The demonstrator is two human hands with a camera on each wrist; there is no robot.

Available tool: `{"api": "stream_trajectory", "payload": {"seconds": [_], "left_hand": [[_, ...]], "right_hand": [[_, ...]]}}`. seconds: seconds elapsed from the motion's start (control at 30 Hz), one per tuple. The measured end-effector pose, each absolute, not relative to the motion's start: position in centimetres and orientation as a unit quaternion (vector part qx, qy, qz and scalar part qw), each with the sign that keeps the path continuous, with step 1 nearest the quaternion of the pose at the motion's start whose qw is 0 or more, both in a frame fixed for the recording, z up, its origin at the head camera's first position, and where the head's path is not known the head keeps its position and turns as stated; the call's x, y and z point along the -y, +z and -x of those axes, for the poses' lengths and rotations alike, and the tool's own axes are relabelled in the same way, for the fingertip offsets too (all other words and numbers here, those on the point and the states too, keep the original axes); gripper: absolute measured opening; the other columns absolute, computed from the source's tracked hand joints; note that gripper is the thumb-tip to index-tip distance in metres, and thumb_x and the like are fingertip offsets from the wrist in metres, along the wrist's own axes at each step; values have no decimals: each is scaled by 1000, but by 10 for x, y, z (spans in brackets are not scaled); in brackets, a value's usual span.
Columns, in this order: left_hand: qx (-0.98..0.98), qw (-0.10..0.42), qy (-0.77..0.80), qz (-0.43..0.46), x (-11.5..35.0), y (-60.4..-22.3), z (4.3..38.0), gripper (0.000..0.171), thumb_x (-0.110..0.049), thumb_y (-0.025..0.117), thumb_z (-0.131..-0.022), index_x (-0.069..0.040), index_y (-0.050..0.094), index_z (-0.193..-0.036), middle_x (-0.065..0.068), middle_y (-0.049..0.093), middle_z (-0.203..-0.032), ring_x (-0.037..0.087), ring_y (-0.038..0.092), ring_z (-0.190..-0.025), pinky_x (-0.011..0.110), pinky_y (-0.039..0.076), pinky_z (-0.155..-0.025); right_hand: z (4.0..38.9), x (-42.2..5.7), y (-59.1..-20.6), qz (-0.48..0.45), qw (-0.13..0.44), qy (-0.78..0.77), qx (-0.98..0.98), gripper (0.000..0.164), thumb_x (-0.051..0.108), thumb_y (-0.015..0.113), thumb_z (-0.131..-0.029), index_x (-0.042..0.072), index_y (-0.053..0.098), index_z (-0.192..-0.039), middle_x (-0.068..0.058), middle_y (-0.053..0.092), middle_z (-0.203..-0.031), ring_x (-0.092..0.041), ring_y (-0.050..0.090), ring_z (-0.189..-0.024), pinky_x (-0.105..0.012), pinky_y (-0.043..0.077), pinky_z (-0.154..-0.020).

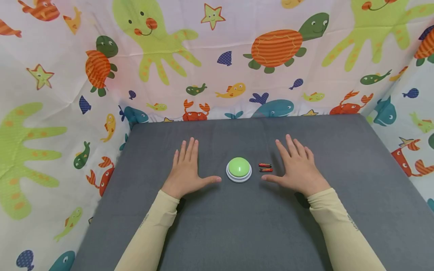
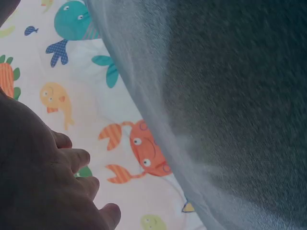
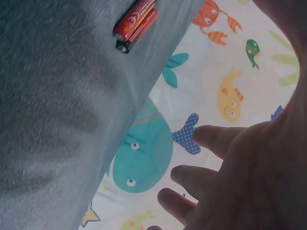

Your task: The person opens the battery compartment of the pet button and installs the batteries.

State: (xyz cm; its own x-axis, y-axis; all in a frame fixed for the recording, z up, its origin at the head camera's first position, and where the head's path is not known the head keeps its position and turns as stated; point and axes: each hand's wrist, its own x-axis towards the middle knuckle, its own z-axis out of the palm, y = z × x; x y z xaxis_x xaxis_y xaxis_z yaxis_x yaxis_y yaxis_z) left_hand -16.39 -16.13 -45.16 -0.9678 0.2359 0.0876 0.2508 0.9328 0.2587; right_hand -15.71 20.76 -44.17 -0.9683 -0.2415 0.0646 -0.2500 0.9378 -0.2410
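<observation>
A round push button (image 1: 239,168) with a green dome and a white base sits mid-table between the hands. To its right lie two red batteries (image 1: 265,167), side by side; the right wrist view shows the same batteries (image 3: 135,25) near its top edge. My left hand (image 1: 187,171) is left of the button, fingers straight and thumb pointing at it, holding nothing. On the other side, my right hand (image 1: 299,168) has its fingers spread and its thumb just below the batteries, also holding nothing. Fingers of the left hand (image 2: 86,177) show at lower left in the left wrist view.
A dark grey cloth (image 1: 217,226) covers the table. Behind it and along both sides hangs a white curtain (image 1: 190,34) printed with sea animals. Beige sleeves (image 1: 149,229) cover both forearms.
</observation>
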Motion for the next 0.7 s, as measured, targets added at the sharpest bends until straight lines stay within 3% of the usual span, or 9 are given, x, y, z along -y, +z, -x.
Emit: {"api": "stream_trajectory", "payload": {"seconds": [0.27, 0.7], "left_hand": [[980, 30, -126, 152, 141, -453, 163, 139, -99, 50, -64, -16, -2, -163, 4, -2, -171, 32, -4, -158, 57, 9, -125], [970, 34, -114, 213, 101, -450, 161, 137, -97, 51, -65, -14, 2, -163, 5, 7, -171, 29, 7, -159, 54, 23, -123]], "right_hand": [[160, -186, -438, -137, 16, 128, 982, 128, 89, 64, -65, 16, 22, -161, -19, 11, -169, -45, 13, -153, -69, 12, -117], [167, -149, -434, -191, 5, 142, 971, 123, 84, 67, -71, 13, 23, -161, -18, 17, -168, -44, 22, -151, -68, 23, -114]]}}
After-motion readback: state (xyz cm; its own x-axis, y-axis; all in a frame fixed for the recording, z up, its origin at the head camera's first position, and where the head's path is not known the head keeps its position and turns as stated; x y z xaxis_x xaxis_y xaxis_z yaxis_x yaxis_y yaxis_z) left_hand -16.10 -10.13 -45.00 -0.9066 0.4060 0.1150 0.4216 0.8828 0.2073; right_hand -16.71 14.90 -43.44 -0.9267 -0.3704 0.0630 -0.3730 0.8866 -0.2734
